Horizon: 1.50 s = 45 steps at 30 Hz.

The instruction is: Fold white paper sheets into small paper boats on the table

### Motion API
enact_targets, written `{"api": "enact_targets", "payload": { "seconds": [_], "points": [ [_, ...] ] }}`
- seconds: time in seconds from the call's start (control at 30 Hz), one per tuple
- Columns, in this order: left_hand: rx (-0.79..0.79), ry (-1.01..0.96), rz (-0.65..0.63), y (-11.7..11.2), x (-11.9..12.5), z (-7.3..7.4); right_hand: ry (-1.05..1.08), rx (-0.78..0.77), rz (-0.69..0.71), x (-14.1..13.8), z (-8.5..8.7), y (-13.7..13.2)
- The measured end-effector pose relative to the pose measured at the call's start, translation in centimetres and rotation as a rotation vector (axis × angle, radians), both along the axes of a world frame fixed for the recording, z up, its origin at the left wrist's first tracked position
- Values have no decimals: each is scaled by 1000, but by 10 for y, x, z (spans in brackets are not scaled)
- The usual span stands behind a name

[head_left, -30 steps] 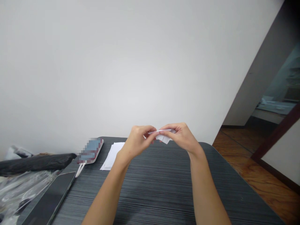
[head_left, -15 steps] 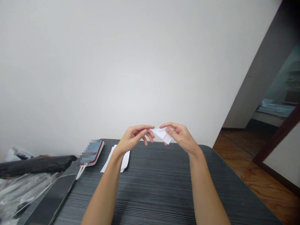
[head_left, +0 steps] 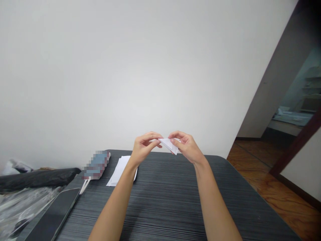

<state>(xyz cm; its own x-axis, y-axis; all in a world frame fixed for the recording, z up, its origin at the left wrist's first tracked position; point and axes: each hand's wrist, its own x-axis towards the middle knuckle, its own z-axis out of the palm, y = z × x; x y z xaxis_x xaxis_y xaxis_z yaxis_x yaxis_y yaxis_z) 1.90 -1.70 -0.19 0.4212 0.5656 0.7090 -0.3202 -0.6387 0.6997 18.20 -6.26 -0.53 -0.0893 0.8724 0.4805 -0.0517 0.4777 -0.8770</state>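
Note:
A small piece of folded white paper (head_left: 166, 144), pointed at its left end, is held up over the far part of the table. My right hand (head_left: 187, 146) pinches its right side, thumb in front and fingers behind. At the pointed left end, my left hand (head_left: 145, 146) closes thumb and fingertips on the paper's tip. The fingers behind the paper are partly hidden. Beyond my left forearm lies a small stack of white paper sheets (head_left: 121, 170), partly covered by the arm.
The dark wood-grain table (head_left: 165, 201) meets a white wall (head_left: 150, 67). On its left are a phone (head_left: 54, 214) and a blurred-out box-like object (head_left: 96, 165) with a white cord (head_left: 84, 185). Plastic-wrapped items (head_left: 27, 204) lie left of the table; a wooden floor (head_left: 281, 187) shows right.
My hands have come closer together. The left thumb and fingers have closed on the paper's tip, and the right hand with the paper has shifted slightly left.

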Motion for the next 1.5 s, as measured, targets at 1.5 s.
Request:
{"api": "enact_targets", "payload": {
  "seconds": [1.5],
  "points": [
    [679, 1170, 124, -21, 1, -120, -880, 71, -198, 15, -145, -19]
  ]
}}
